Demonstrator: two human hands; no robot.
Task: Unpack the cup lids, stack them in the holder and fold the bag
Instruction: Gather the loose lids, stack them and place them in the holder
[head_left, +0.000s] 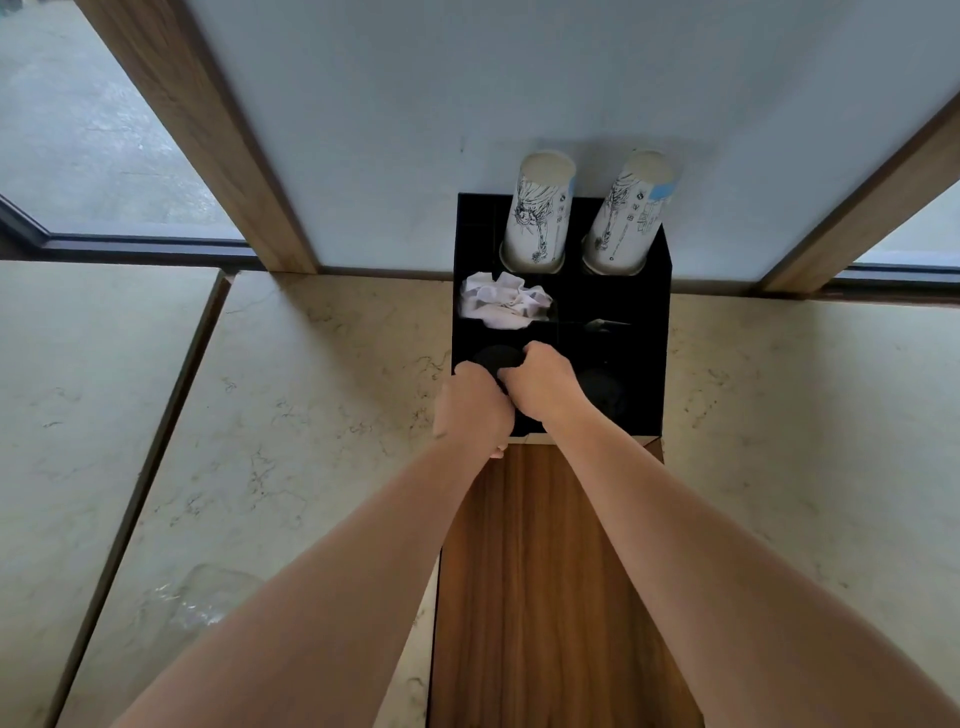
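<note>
Both hands are curling around a stack of black cup lids sitting in the front-left compartment of the black holder. The left hand is gripping the stack's near side, the right hand its right side. Behind the lids, crumpled white paper is lying; two printed cup stacks are standing at the holder's back. A clear plastic bag is lying on the marble floor, well left of the holder.

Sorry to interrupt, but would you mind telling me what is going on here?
A person has both hands at the near left slot of a black holder. The left hand and right hand are on a stack of black lids there. Two cup stacks stand at the back, and a clear bag lies on the floor.
</note>
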